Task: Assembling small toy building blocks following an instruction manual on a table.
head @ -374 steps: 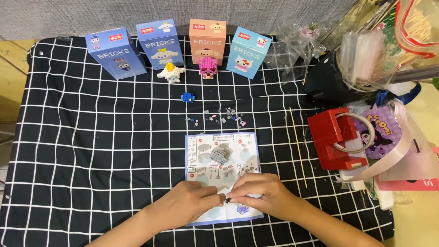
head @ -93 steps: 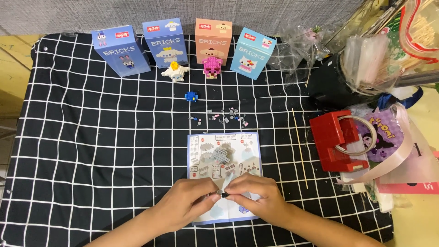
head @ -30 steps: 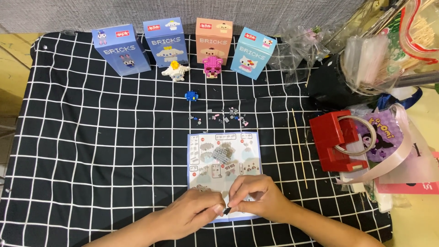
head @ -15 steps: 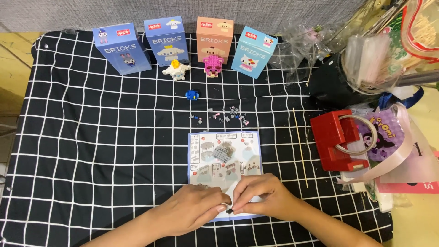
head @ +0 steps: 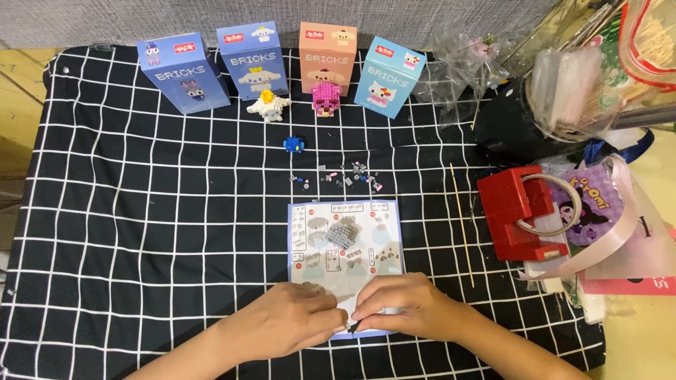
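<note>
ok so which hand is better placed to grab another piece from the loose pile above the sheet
Probably the right hand: the loose bricks lie above the instruction sheet, nearer its side. The left hand sits lower and further left. Both pinch a small dark piece.

four brick boxes [head: 282,63], white figure [head: 267,105], pink figure [head: 326,98], red tape dispenser [head: 517,211], checked cloth [head: 141,211]

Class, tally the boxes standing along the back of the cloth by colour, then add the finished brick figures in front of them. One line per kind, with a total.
Blue boxes: 2
Orange box: 1
Light blue box: 1
White figure: 1
Pink figure: 1
Total: 6
</note>
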